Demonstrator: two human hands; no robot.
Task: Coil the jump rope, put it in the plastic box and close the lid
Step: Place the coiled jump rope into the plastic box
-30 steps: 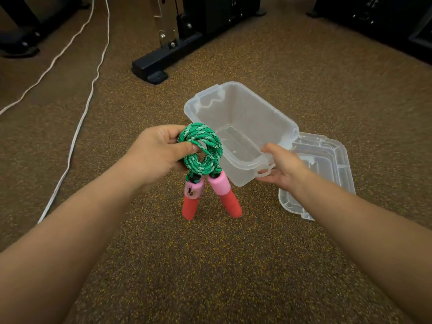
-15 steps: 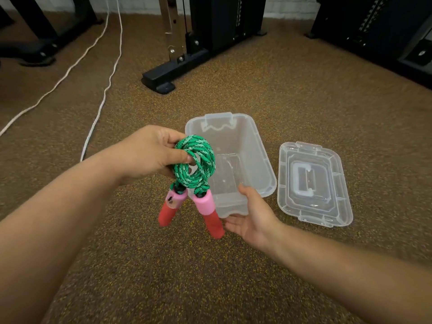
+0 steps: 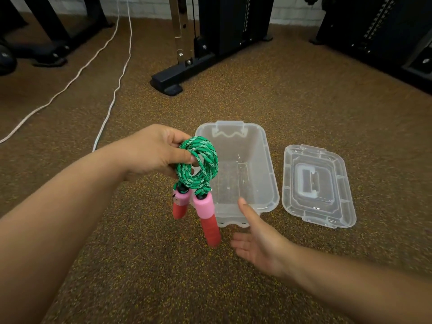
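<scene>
From the head view, the clear plastic box (image 3: 236,169) now sits flat and upright on the speckled brown floor (image 3: 304,101), no longer tilted up. The right hand (image 3: 257,244) has let go of it and hangs open just beside its near rim. The left hand (image 3: 154,153) grips the coiled green jump rope (image 3: 198,162), red-and-pink handles (image 3: 205,213) dangling, beside the box's left wall. The clear lid (image 3: 318,185) lies to the right. The box looks ready; lowering the coil in is likely next.
</scene>
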